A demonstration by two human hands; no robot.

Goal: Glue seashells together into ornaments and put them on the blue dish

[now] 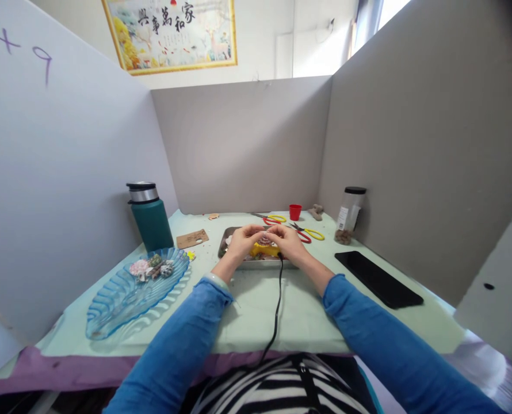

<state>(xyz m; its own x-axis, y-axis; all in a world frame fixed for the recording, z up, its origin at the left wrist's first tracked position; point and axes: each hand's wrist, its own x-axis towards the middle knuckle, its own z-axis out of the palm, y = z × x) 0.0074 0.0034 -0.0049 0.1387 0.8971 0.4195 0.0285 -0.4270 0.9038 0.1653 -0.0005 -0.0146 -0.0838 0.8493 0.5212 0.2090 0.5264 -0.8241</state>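
Note:
My left hand [244, 244] and my right hand [286, 241] meet over a shallow metal tray [256, 265]. Between their fingertips is a small ridged seashell [263, 239] with reddish-brown and pale bands. Both hands are closed, thumbs and fingers pinching the shell from either side. Just under it a yellow tool [264, 250] lies in the tray, and a black cord [277, 310] runs from its right end toward my body. The fingers cover much of the tool, so its kind is unclear. Other small pieces in the tray are partly hidden.
On the left stand a blue leaf-shaped glass dish [122, 305] with several shells [155, 265], a teal bottle [152, 224] and a brown card [193, 238]. Behind are two pairs of scissors [314, 234] and a red cup [295, 212]. To the right are a jar [350, 217] and a black phone [377, 278].

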